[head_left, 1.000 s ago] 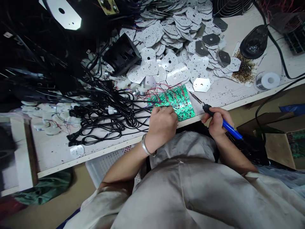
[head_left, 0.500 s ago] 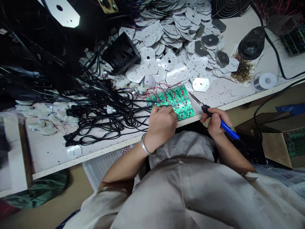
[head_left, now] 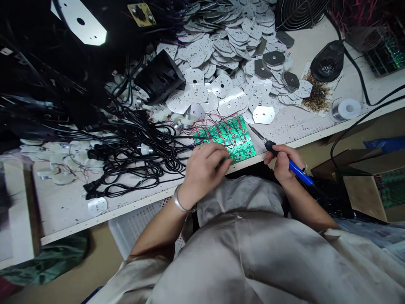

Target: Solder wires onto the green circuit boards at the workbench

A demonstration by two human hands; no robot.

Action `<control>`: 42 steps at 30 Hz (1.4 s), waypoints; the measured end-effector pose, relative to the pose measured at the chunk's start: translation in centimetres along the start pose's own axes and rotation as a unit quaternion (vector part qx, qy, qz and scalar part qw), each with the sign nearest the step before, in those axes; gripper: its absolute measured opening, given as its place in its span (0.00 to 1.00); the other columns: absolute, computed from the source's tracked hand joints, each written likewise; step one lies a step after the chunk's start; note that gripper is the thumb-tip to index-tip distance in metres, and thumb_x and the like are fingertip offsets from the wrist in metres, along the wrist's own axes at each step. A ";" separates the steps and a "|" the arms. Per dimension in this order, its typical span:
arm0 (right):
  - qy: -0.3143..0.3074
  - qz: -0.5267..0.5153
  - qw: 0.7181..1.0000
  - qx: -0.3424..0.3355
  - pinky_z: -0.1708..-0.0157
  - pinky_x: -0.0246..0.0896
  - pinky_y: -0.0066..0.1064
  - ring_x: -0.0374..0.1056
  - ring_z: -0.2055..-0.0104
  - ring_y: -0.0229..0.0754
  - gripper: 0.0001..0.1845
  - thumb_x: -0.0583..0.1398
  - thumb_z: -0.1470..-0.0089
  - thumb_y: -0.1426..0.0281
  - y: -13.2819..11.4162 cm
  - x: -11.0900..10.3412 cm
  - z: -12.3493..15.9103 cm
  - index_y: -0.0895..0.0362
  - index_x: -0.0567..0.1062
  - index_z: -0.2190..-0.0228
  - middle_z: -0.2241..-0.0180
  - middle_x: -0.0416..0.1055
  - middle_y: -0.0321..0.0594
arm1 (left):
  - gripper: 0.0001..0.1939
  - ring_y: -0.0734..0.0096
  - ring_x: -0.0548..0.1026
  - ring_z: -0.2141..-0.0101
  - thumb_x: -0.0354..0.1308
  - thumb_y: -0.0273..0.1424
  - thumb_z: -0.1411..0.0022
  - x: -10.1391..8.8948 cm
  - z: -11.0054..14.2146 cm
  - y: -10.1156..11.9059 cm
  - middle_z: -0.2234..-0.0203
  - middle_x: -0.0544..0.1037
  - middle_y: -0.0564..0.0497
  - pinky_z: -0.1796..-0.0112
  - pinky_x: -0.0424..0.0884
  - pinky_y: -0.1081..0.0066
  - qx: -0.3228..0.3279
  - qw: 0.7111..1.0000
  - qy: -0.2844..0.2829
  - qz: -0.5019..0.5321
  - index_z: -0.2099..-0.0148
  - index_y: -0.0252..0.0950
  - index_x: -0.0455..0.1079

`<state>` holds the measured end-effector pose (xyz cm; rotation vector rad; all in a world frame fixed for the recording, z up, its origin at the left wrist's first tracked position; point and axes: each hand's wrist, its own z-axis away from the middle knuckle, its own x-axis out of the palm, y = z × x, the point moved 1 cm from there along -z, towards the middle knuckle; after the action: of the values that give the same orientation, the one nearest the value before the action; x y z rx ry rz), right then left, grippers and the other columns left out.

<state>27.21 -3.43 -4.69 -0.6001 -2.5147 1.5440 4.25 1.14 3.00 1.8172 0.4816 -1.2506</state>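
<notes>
A blue-handled soldering iron [head_left: 294, 168] is gripped in my right hand [head_left: 284, 162], its metal tip pointing up and left, beside the right edge of a green circuit board panel [head_left: 243, 137]. Thin red wires and black leads run over the panel, which lies near the bench's front edge. My left hand [head_left: 204, 169], with a silver bangle at the wrist, hovers at the panel's lower left corner. Its fingers are curled and the thumb tip is close to the fingertips; whatever they pinch is hidden. Black cables [head_left: 158, 147] lie bundled left of this hand.
White metal plates [head_left: 234, 46] are heaped behind the panel. A solder spool [head_left: 346, 109] and a black iron stand [head_left: 327, 61] are at the right. Left of the panel lie a black plastic housing [head_left: 160, 78] and white round parts [head_left: 63, 173]. A fan [head_left: 300, 12] stands at the back.
My left hand has drawn back left from the panel, and its tight fist has loosened. My right hand holds the soldering iron much as before. The whole view has shifted slightly.
</notes>
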 end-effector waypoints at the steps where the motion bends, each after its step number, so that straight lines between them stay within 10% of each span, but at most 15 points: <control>1: -0.002 -0.003 1.000 0.000 0.78 0.64 0.30 0.68 0.82 0.35 0.10 0.55 0.38 0.65 0.0 0.0 0.0 0.51 0.76 0.59 0.80 0.71 0.29 | 0.08 0.65 0.73 0.57 0.54 0.34 0.32 -0.3 -0.1 -0.3 0.60 0.78 0.47 0.56 0.64 0.64 -0.014 1.000 0.018 -0.011 0.59 0.38 0.72; 8: -0.009 0.028 1.000 0.000 0.71 0.69 0.32 0.70 0.77 0.36 0.12 0.55 0.37 0.69 -0.9 -0.2 -0.3 0.49 0.74 0.54 0.74 0.73 0.32 | 0.08 0.58 0.72 0.57 0.55 0.33 0.33 0.8 -2.0 -1.3 0.60 0.78 0.47 0.56 0.60 0.58 -0.040 0.996 -0.017 -0.082 0.58 0.40 0.75; 17: -0.138 0.244 0.932 -0.230 0.68 0.62 0.28 0.66 0.65 0.38 0.09 0.63 0.44 0.71 -2.4 3.3 -1.8 0.47 0.78 0.61 0.66 0.67 0.37 | 0.09 0.70 0.72 0.66 0.55 0.31 0.35 0.2 -1.8 -1.7 0.70 0.75 0.51 0.63 0.66 0.68 -0.060 0.979 0.001 0.196 0.68 0.36 0.71; 26: -0.154 0.354 0.870 -0.306 0.63 0.58 0.30 0.60 0.67 0.40 0.04 0.61 0.41 0.66 -2.1 5.2 -3.0 0.50 0.77 0.67 0.71 0.67 0.36 | 0.08 0.73 0.71 0.69 0.57 0.32 0.37 0.0 -1.6 -1.8 0.73 0.74 0.53 0.65 0.67 0.71 -0.070 0.951 -0.006 0.301 0.69 0.36 0.72; 34: -0.088 0.367 0.884 -0.276 0.67 0.57 0.32 0.62 0.68 0.38 0.04 0.61 0.41 0.67 -2.3 6.1 -2.6 0.51 0.76 0.69 0.71 0.66 0.36 | 0.07 0.69 0.72 0.66 0.57 0.30 0.37 1.2 -1.6 -1.5 0.71 0.74 0.52 0.63 0.67 0.67 -0.103 0.971 0.074 0.202 0.69 0.37 0.70; 42: -0.079 0.142 0.967 -0.198 0.68 0.70 0.36 0.69 0.72 0.39 0.11 0.57 0.41 0.72 -3.5 2.4 -0.4 0.53 0.72 0.56 0.73 0.71 0.36 | 0.06 0.64 0.74 0.59 0.59 0.26 0.41 2.8 -1.9 -1.0 0.63 0.80 0.52 0.58 0.62 0.62 -0.093 0.991 0.097 0.005 0.70 0.38 0.69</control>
<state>24.24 -3.54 -1.63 -0.9594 -3.0003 1.2022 5.78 2.88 0.31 1.7860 0.6737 -0.9921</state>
